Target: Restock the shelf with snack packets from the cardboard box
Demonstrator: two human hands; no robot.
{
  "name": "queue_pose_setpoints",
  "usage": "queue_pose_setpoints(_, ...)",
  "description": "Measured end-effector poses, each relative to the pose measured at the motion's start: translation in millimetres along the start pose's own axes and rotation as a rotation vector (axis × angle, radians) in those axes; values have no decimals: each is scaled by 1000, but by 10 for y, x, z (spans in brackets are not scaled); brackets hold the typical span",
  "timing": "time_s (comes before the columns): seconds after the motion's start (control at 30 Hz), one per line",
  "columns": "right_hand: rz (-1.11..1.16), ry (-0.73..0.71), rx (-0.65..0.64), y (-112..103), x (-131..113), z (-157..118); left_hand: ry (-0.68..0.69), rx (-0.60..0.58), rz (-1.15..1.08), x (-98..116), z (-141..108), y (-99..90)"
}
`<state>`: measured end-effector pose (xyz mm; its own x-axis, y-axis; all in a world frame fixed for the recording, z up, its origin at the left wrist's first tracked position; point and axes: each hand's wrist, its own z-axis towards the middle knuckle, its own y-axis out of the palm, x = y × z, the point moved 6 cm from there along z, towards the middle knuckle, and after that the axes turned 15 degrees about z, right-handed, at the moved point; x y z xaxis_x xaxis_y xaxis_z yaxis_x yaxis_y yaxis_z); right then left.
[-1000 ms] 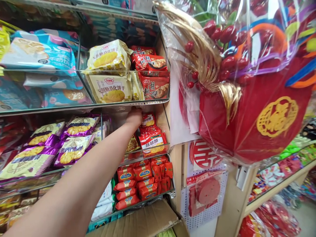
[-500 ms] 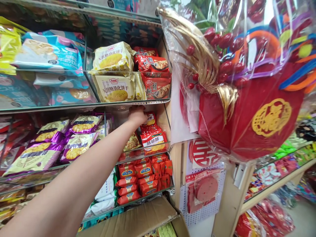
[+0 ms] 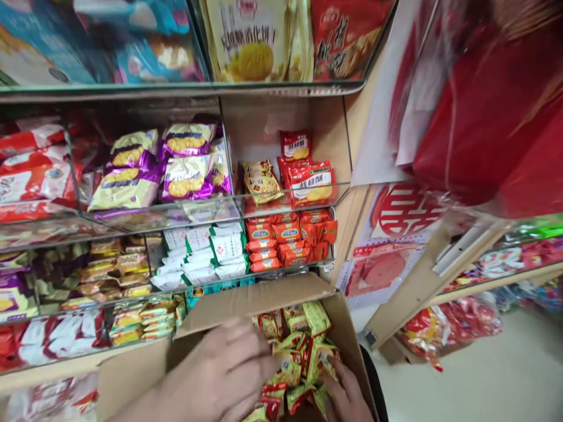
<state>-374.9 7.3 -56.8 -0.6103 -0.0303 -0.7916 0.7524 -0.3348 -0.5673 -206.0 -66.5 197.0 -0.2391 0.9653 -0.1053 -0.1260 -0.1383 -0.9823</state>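
An open cardboard box (image 3: 264, 299) stands below the shelves, holding many small yellow-and-red wrapped snack packets (image 3: 303, 351). Over its left part is my left hand (image 3: 233, 372), smeared by motion, with bent fingers reaching toward the packets; its grip is unclear. My right hand (image 3: 347, 392) enters from the lower right, its fingers curled against a snack packet (image 3: 321, 360) at the right side of the pile. In the shelf compartment above, red walnut-cookie packets (image 3: 310, 183) sit beside yellow packets (image 3: 260, 180).
Glass shelves carry purple-and-cream cookie packs (image 3: 187, 176), orange-red packs (image 3: 288, 234) and white-and-green packs (image 3: 226, 246). A glass shelf edge (image 3: 176, 91) juts out above. Plastic-wrapped red decorations (image 3: 479, 129) hang close at the upper right.
My left hand has come out of the shelf compartment and down to the box. My right hand has appeared at the packets. The view has tilted downward.
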Motion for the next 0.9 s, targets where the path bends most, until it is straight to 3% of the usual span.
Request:
queue_pose_setpoints(0.03, -36, -71, -33, 34, -77, 27, -38, -169, -99, 40, -214, 370)
queue_pose_setpoints(0.1, -113, -143, -12, 36, -210, 135, -223, -350, -310, 66, -593, 989)
queue_pose_setpoints(0.17, -173, -139, 52, 3, -309, 323, -493, -300, -498, 45, -874, 1387)
queue_pose_setpoints(0.27, -238, -47, 109, -36, -379, 679, -691, -192, -668, 107, -1103, 1674)
queue_pose_setpoints(0.37, -273, 53, 91, -85, -402, 928, -789, -126, -750, 142, -1148, 1724)
queue_pose_setpoints(0.47, -210, 97, 99, -207, -460, 918, -906, -50, -833, 85, -1099, 1707)
queue_pose_setpoints(0.53, -42, 94, 88, -270, -548, 795, -971, 12, -955, 43, -1008, 1694)
queue_pose_setpoints(0.63, 407, 181, -31, -212, -702, 569, -1022, 134, -1228, 19, -775, 1633)
queue_pose_setpoints(0.77, 908, 373, -218, 15, -918, 384, -1050, 108, -1494, 69, -444, 1531)
queue_pose_setpoints(0.83, 952, 356, -246, 54, -988, 382, -1015, 99, -1557, 90, -344, 1487)
queue_pose_setpoints(0.9, 849, 287, -220, 38, -1008, 405, -1013, 101, -1588, 101, -328, 1492)
